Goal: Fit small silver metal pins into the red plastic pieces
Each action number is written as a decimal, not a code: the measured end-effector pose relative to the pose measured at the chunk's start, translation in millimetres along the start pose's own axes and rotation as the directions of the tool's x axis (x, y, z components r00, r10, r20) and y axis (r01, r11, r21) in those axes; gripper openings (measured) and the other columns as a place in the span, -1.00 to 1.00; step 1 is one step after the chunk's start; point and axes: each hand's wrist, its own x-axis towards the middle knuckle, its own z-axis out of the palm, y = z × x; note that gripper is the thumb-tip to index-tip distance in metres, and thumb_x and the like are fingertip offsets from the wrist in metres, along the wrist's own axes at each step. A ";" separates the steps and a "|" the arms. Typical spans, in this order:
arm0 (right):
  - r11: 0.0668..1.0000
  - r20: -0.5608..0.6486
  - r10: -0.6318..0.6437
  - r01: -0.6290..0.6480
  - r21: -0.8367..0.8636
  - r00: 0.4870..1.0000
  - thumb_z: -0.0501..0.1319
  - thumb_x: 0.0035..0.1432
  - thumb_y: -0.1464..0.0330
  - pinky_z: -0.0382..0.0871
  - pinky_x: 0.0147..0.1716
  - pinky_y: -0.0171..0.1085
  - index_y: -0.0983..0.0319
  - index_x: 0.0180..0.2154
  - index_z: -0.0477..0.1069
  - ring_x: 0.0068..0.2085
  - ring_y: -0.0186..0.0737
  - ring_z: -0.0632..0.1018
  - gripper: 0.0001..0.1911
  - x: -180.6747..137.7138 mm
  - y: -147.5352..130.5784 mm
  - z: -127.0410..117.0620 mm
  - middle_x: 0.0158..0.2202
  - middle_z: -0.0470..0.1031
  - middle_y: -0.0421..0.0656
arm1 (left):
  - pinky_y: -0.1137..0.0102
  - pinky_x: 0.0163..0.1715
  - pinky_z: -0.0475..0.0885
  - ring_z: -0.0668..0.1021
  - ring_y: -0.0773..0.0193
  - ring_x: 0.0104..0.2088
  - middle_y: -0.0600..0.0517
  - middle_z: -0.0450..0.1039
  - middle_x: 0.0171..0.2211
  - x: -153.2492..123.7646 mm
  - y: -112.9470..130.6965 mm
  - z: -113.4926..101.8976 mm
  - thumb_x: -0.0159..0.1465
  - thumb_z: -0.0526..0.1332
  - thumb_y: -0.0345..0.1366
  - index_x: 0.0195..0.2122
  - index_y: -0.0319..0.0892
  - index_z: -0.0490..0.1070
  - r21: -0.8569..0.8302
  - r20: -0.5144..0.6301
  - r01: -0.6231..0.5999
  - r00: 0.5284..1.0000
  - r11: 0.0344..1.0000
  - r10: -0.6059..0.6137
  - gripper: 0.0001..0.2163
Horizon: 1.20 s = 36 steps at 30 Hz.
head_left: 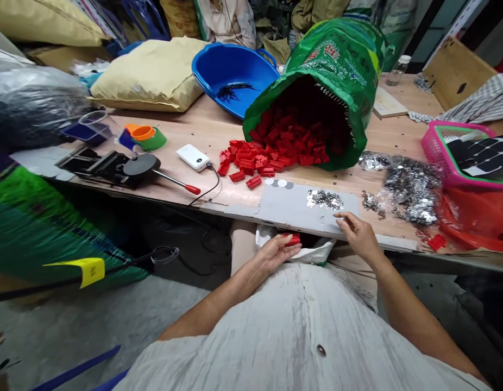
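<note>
The left hand [276, 252] has its fingers curled closed around a red plastic piece [292, 239], just above an open white bag [320, 252] at the lap. The right hand [359, 236] has thumb and forefinger nearly together; whether they pinch a small bit, I cannot tell. Just beyond those fingertips, metal bits [325, 200] lie spread on a grey board [281, 205]. Judging by the loose heap [245, 157] beyond the left fingers and the full green sack [335, 60] behind it, much seems left; how many pieces are finished does not show. The wooden table [233, 198] also bears, left of the fingers, a lever tool [141, 165], farther off a blue basin [198, 60], and to their right a pink basket [433, 146]. Below them, the floor [113, 312] is grey.
</note>
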 end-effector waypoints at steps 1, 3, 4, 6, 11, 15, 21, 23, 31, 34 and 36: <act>0.999 -0.064 0.021 -0.023 -0.034 0.998 0.09 0.26 0.10 0.29 -0.45 -0.30 0.22 -0.09 0.51 -0.49 -0.28 0.42 -0.60 2.0 10.1 -7.2 -0.45 0.48 -0.19 | 0.19 0.01 0.52 0.65 0.12 -0.21 -0.04 0.52 -0.30 1.3 0.3 -0.9 0.09 0.36 -0.50 -0.31 -0.23 0.33 -0.007 -0.035 -0.001 0.999 1.000 0.000 -0.78; 0.990 -0.183 0.055 -0.077 -0.116 0.981 0.12 0.23 0.13 0.33 -0.39 -0.26 0.22 -0.14 0.51 -0.42 -0.22 0.47 -0.64 6.5 31.3 -22.9 -0.34 0.54 -0.12 | 0.17 0.00 0.53 0.65 0.11 -0.21 0.01 0.47 -0.34 2.7 1.7 -1.1 0.08 0.37 -0.51 -0.33 -0.20 0.29 -0.012 -0.086 0.003 0.996 1.000 -0.004 -0.75; 0.976 -0.246 0.066 -0.113 -0.185 0.967 0.11 0.22 0.16 0.34 -0.35 -0.24 0.22 -0.14 0.51 -0.36 -0.18 0.49 -0.66 8.9 41.4 -30.8 -0.28 0.55 -0.09 | 0.17 0.00 0.53 0.65 0.10 -0.20 0.03 0.46 -0.36 2.9 2.7 -0.6 0.08 0.37 -0.50 -0.34 -0.19 0.28 -0.009 -0.104 0.001 0.995 1.000 -0.002 -0.74; 0.916 -0.291 0.046 -0.157 -0.368 0.956 0.12 0.21 0.22 0.33 -0.27 -0.18 0.22 -0.19 0.52 -0.26 -0.09 0.50 -0.71 14.0 58.1 -44.4 -0.24 0.55 -0.04 | 0.19 0.00 0.53 0.65 0.11 -0.18 0.02 0.46 -0.36 2.3 4.7 1.0 0.10 0.36 -0.48 -0.35 -0.19 0.29 0.014 -0.120 -0.005 0.993 1.000 0.006 -0.77; 0.826 -0.244 -0.017 -0.124 -0.550 0.970 0.11 0.21 0.27 0.31 -0.21 -0.15 0.21 -0.13 0.52 -0.18 -0.04 0.49 -0.71 27.7 68.0 -54.6 -0.19 0.54 0.00 | 0.29 -0.07 0.53 0.63 0.17 -0.18 -0.11 0.53 -0.25 -6.2 9.4 4.7 0.14 0.34 -0.38 -0.35 -0.25 0.37 0.174 0.021 -0.005 1.000 0.985 0.002 -0.85; 0.759 -0.225 0.021 -0.162 -0.631 0.974 0.09 0.23 0.23 0.29 -0.26 -0.13 0.22 -0.14 0.50 -0.18 -0.01 0.48 -0.70 39.7 59.1 -49.5 -0.16 0.52 0.03 | 0.43 -0.30 0.49 0.61 0.27 -0.31 -0.04 0.53 -0.32 -12.8 22.7 8.5 0.10 0.39 -0.26 -0.39 -0.25 0.38 0.369 0.163 -0.183 0.978 0.911 0.130 -0.78; 0.701 -0.205 0.114 -0.225 -0.677 0.972 0.09 0.22 0.17 0.26 -0.36 -0.08 0.19 -0.22 0.50 -0.25 0.06 0.49 -0.69 48.7 67.5 -51.1 -0.19 0.50 0.07 | 0.43 -0.28 0.41 0.53 0.31 -0.28 0.01 0.49 -0.29 4.9 91.5 3.1 0.17 0.27 -0.29 -0.22 -0.19 0.40 0.675 0.187 -0.638 0.634 0.371 0.751 -0.83; 0.699 -0.171 0.103 -0.193 -0.689 0.980 0.07 0.23 0.15 0.25 -0.38 -0.05 0.15 -0.25 0.51 -0.28 0.08 0.49 -0.69 49.2 74.6 -52.5 -0.22 0.50 0.10 | 0.35 -0.14 0.41 0.51 0.22 -0.14 -0.06 0.47 -0.11 14.9 119.1 -6.2 0.19 0.25 -0.36 -0.09 -0.16 0.41 0.835 0.185 -0.547 0.397 0.070 0.899 -0.76; 0.770 -0.124 0.023 -0.097 -0.631 0.992 0.05 0.21 0.07 0.25 -0.43 0.03 0.09 -0.30 0.47 -0.27 0.23 0.50 -0.67 48.8 99.1 -54.8 -0.29 0.44 0.04 | 0.18 0.13 0.26 0.39 0.00 0.05 -0.17 0.41 0.01 53.1 161.1 -26.9 0.18 0.30 -0.34 0.06 -0.19 0.43 0.957 0.289 -0.118 0.340 -0.265 0.895 -0.61; 0.772 -0.141 0.008 -0.096 -0.629 0.990 0.05 0.21 0.05 0.23 -0.43 0.02 0.10 -0.28 0.45 -0.27 0.21 0.50 -0.67 49.4 103.1 -53.6 -0.27 0.45 0.05 | 0.15 0.12 0.24 0.40 0.00 0.01 -0.16 0.46 -0.09 60.6 162.6 -25.3 0.17 0.31 -0.34 -0.14 -0.18 0.52 0.962 0.254 -0.190 0.356 -0.197 0.899 -0.78; 0.767 -0.145 -0.015 -0.081 -0.637 0.989 0.04 0.22 0.07 0.23 -0.41 0.00 0.11 -0.26 0.46 -0.27 0.19 0.49 -0.66 48.4 100.9 -52.0 -0.25 0.46 0.06 | 0.16 0.12 0.23 0.43 0.04 -0.04 -0.12 0.48 -0.19 61.7 162.7 -24.6 0.15 0.31 -0.38 -0.30 -0.17 0.52 0.952 0.207 -0.287 0.355 -0.105 0.912 -0.91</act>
